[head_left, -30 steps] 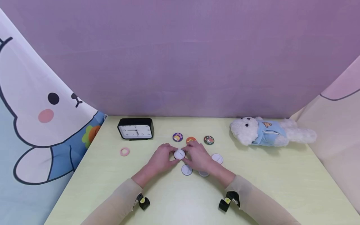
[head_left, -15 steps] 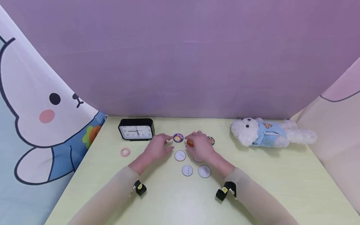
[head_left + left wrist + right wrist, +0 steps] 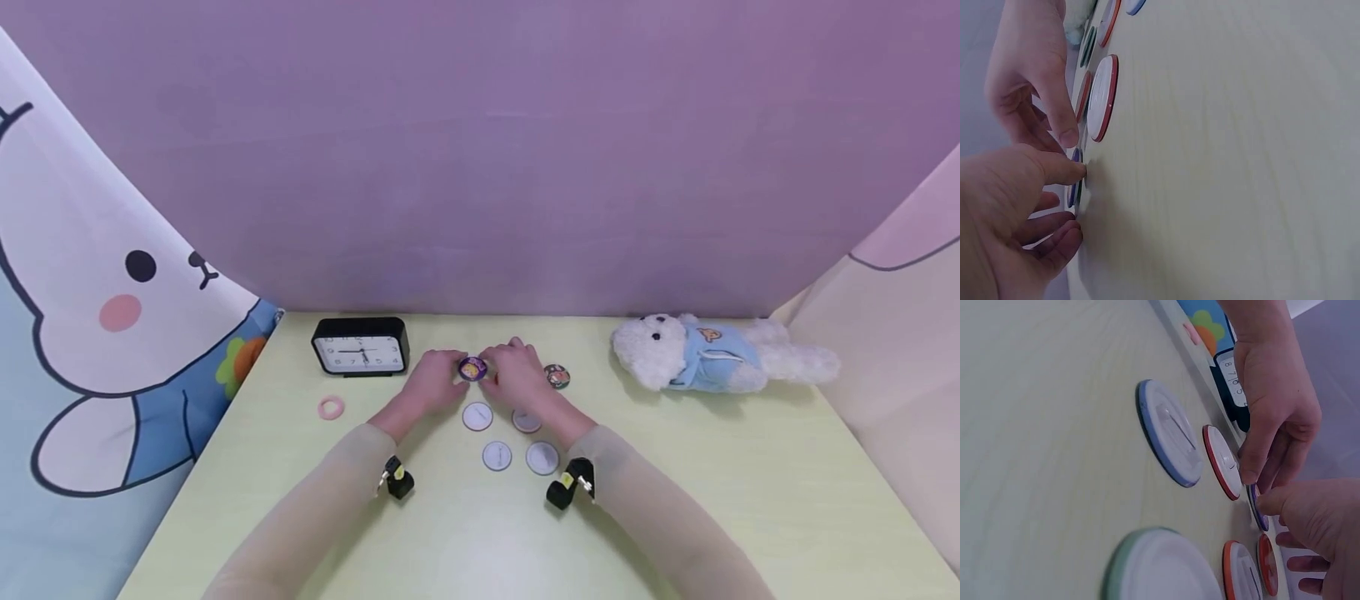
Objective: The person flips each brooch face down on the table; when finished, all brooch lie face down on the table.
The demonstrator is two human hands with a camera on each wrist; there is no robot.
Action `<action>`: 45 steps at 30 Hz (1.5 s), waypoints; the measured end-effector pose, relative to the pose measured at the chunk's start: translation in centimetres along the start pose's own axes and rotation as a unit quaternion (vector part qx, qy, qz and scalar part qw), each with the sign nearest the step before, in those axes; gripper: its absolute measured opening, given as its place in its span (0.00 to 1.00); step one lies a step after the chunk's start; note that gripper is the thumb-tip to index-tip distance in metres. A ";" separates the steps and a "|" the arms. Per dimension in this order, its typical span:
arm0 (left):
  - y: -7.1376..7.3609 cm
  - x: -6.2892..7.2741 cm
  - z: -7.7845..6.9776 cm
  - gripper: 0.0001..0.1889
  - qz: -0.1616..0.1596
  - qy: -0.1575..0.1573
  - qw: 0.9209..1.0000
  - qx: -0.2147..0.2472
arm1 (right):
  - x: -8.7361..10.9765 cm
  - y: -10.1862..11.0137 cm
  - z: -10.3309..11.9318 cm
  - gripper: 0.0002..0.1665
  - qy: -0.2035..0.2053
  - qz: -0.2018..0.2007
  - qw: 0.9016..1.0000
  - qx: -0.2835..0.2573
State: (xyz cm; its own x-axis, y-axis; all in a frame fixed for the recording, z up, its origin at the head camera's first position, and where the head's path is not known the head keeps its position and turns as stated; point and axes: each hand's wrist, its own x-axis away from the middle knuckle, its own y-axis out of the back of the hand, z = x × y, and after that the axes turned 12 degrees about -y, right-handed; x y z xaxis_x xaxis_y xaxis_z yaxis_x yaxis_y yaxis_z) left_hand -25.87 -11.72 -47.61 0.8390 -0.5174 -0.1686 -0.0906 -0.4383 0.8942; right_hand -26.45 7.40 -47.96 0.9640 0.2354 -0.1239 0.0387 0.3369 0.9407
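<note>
A round purple pin badge (image 3: 472, 368) with a cartoon picture lies between both hands, its picture side up. My left hand (image 3: 432, 382) pinches its left edge between thumb and fingers, while my right hand (image 3: 517, 377) holds its right edge. An orange-red badge (image 3: 1267, 565), hidden under the right hand in the head view, shows in the right wrist view. To the right of that hand is a dark green badge (image 3: 557, 376). Nearer the front lie several badges with white pin backs up, among them a red-rimmed badge (image 3: 1103, 99) and a blue-rimmed badge (image 3: 1170, 434).
A black alarm clock (image 3: 362, 347) stands at the back left, with a pink ring (image 3: 331, 407) in front of it. At the back right a white plush bear (image 3: 723, 353) in a blue top lies on its side. A purple cloth (image 3: 480, 167) hangs behind the table (image 3: 675, 467).
Both hands have let go of a white-backed badge, which stays on the table. They have moved back to the purple badge and closed in on it from either side.
</note>
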 end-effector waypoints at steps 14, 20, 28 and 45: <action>-0.6 0.0 0.2 0.23 -0.052 0.029 0.997 0.054 | -0.4 -0.2 0.6 0.21 -0.002 0.014 0.999 -0.034; -0.1 0.4 0.1 0.22 -0.103 0.019 0.992 0.066 | 0.0 0.2 0.0 0.19 0.012 -0.013 0.996 -0.088; 1.2 1.1 -0.9 0.19 -0.200 -0.017 0.969 0.145 | 0.5 1.9 -1.0 0.15 0.013 -0.015 0.973 -0.230; 2.1 1.6 -3.3 0.25 -0.284 -0.102 0.947 0.111 | 1.4 4.5 -0.6 0.12 0.008 -0.059 0.951 -0.303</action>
State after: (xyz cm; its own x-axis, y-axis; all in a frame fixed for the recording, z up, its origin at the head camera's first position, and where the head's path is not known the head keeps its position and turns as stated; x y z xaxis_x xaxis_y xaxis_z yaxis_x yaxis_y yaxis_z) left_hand -22.90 -11.05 -44.63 0.6674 -0.2724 -0.6931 0.2156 -0.8202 0.5299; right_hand -25.03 9.76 -44.11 0.9580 0.1751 -0.2270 -0.0165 0.8241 0.5661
